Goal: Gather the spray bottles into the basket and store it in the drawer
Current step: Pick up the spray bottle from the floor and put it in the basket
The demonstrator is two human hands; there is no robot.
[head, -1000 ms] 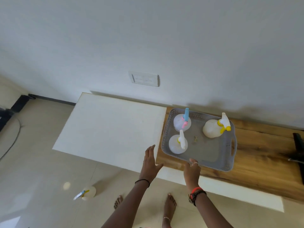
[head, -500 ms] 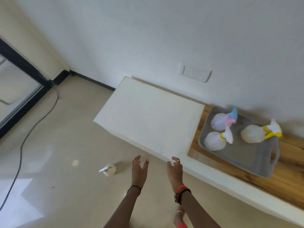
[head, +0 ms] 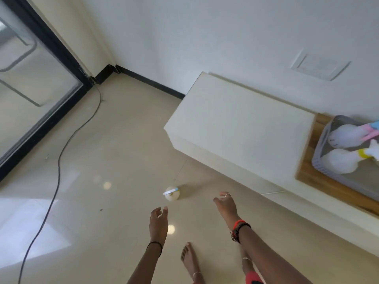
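I see both hands out over the tiled floor (head: 123, 152), neither holding anything. Left hand (head: 158, 223): fingers loosely spread and slightly curled, empty, a thin dark band at the wrist. Right hand (head: 225, 206): fingers parted, a ring on one, empty, with red and dark wristbands behind it.

One spray bottle (head: 172, 193) stands on the floor alone, pale round body with a light blue trigger head, just ahead of the left hand and between the two hands' lines. Open tile surrounds it on the left and near sides; its shadow falls to the right, towards the cabinet.

White cabinet (head: 242, 128): its near corner juts out over the floor, well apart from the bottle. At the right frame edge, the grey basket (head: 324, 138) sits on a wooden top (head: 307, 167) beside the white top. I count two bottles inside it, one with a pink-and-blue head (head: 346, 134), one with a yellow collar (head: 339, 162); the frame cuts the basket, so I cannot tell its full contents.

A black cable (head: 59, 158) runs across the floor far left, near the dark-framed glass door (head: 30, 78).
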